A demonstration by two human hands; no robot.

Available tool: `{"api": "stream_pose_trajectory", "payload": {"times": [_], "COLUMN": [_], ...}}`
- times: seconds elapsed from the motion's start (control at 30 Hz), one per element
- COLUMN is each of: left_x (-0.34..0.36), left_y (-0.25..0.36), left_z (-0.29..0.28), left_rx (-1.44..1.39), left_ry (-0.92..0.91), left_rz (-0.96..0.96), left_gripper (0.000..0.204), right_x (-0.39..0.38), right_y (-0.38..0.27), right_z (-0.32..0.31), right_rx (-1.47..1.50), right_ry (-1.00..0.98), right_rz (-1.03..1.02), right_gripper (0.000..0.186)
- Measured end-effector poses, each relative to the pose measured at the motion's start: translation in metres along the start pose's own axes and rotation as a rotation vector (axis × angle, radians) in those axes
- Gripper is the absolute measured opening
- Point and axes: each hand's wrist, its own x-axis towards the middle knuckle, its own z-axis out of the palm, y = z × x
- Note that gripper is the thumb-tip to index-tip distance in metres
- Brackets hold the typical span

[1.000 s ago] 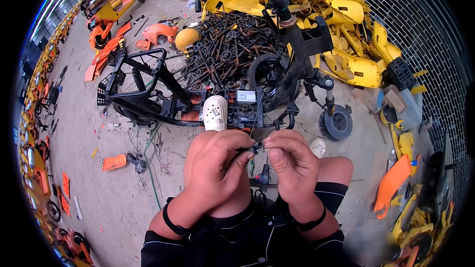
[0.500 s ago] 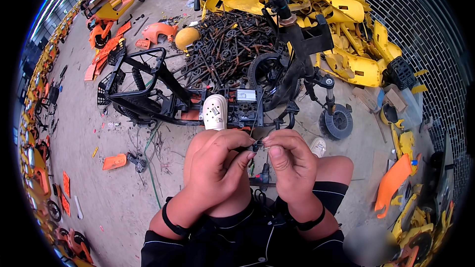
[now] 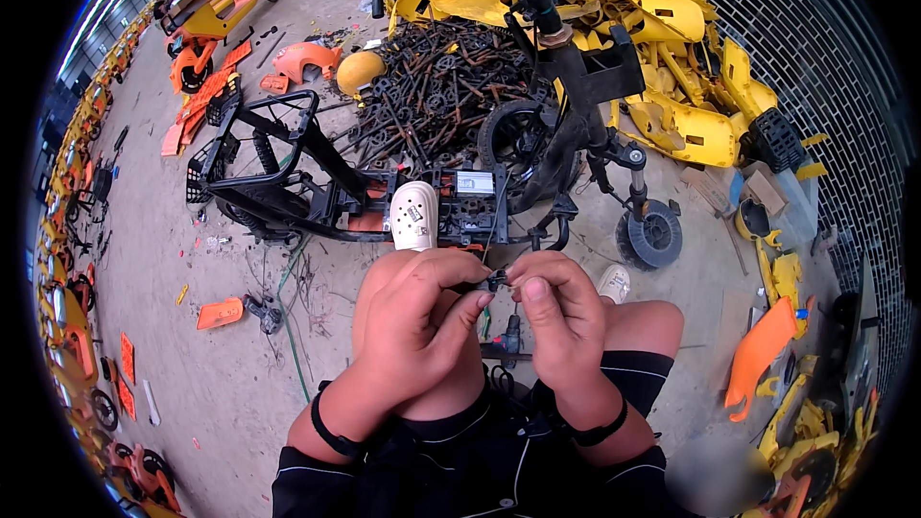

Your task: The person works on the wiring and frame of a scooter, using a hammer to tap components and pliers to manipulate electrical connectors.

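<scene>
A small black part (image 3: pixel 495 280), perhaps a wire connector, is held between my two hands over my lap. My left hand (image 3: pixel 417 312) pinches its left end between thumb and index finger. Closed at its other end, the fingertips of my right hand (image 3: pixel 559 312) touch or grip it; the fingers hide most of its shape. Just beyond the hands stands a stripped black scooter frame (image 3: pixel 331 168). My foot in a cream clog (image 3: pixel 414 216) rests on its floor section, left of a silver box (image 3: pixel 475 182).
A dark power tool (image 3: pixel 511 334) lies below my hands. Behind the frame are a heap of rusty metal parts (image 3: pixel 432 86) and piled yellow panels (image 3: pixel 705 134). An orange panel (image 3: pixel 758 360) lies at right, another orange piece (image 3: pixel 221 314) at left. A green cord (image 3: pixel 291 326) crosses the floor.
My right hand has shifted slightly left, its fingertips closer to the black part. A thin pale strip at those fingertips no longer shows. The left hand keeps its pinch.
</scene>
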Motion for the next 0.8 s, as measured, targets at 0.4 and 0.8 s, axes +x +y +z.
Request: {"api": "stream_pose_trajectory", "payload": {"times": [0.4,0.8], "left_x": [0.005,0.005], "left_y": [0.003,0.002], "left_z": [-0.003,-0.005], "left_rx": [0.004,0.017], "left_ry": [-0.047,-0.067], "left_rz": [0.071,0.103], "left_gripper": [0.026,0.028], "right_x": [0.009,0.011], "right_y": [-0.021,-0.020], "right_z": [0.000,-0.006], "right_rx": [-0.599,-0.207], "right_ry": [-0.004,-0.048], "right_rz": [-0.344,0.057], "right_gripper": [0.018,0.019]}}
